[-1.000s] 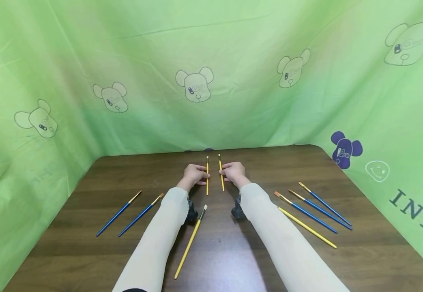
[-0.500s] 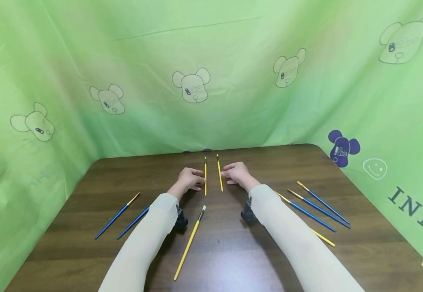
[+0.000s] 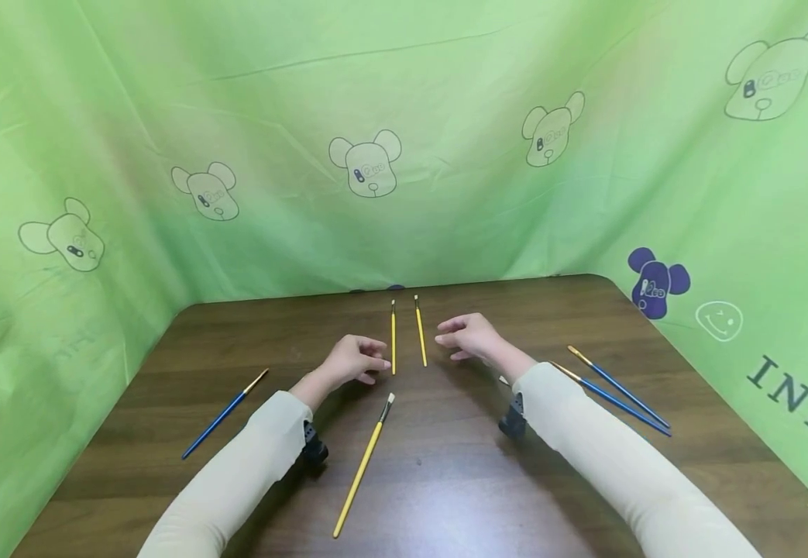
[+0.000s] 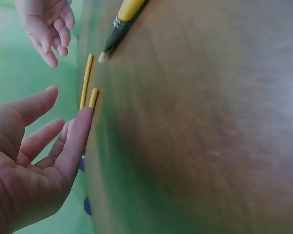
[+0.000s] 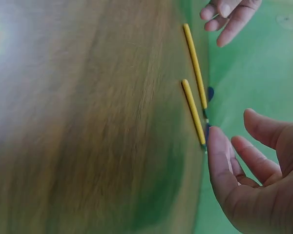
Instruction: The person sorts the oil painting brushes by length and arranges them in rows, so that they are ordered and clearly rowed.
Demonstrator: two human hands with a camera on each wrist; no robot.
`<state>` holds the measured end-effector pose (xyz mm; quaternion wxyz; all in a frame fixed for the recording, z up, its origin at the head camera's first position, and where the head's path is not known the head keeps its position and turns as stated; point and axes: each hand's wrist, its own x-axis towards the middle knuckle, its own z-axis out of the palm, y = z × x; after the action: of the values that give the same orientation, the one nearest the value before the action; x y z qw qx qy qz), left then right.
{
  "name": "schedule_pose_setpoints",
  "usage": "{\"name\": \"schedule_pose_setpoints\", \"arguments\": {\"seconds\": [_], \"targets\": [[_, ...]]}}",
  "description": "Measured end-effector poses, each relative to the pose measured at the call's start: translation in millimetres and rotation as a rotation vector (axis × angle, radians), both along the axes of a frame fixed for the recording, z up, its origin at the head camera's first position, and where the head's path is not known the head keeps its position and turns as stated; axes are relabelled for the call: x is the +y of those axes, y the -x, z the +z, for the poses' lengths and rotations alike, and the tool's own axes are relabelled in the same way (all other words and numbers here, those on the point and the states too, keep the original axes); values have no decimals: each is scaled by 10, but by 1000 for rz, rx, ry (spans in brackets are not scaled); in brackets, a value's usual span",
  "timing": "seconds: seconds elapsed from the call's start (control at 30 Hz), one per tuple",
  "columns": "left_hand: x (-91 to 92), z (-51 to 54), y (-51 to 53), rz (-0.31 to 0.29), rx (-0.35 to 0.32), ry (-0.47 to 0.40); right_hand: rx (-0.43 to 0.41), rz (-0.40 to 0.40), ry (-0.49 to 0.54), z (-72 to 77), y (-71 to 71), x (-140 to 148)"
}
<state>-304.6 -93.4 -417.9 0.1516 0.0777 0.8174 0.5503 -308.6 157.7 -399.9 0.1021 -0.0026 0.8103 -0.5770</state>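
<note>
Head view: with fingers [image 4: 73,146] loosely parted, holds nothing in bare left hand [image 3: 351,360] or right hand [image 3: 472,338], flanking two slim yellow-handled paintbrushes [image 3: 393,338] on brown wood-grain table [image 3: 292,325]; could roll one by a left-fingertip graze.

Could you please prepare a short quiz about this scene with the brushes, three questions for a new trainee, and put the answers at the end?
1. True or false: the right hand holds no brush.
2. Which handle colour do the two brushes between the right hand and the left hand have? A) blue B) yellow C) red
3. Fill in: in the head view, the lowest brush points its ____ end towards the green backdrop.

Key: 1. True. 2. B. 3. Bristle.
</note>
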Motion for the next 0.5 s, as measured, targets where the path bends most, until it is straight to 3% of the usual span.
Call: {"name": "schedule_pose_setpoints", "arguments": {"seconds": [0.23,0.5], "targets": [[-129,-1,-192,-81,21,-37,57,87,-12,50,-190,147],[-274,14,-455,-113,-19,-113,107,138,-13,57,-412,442]]}}
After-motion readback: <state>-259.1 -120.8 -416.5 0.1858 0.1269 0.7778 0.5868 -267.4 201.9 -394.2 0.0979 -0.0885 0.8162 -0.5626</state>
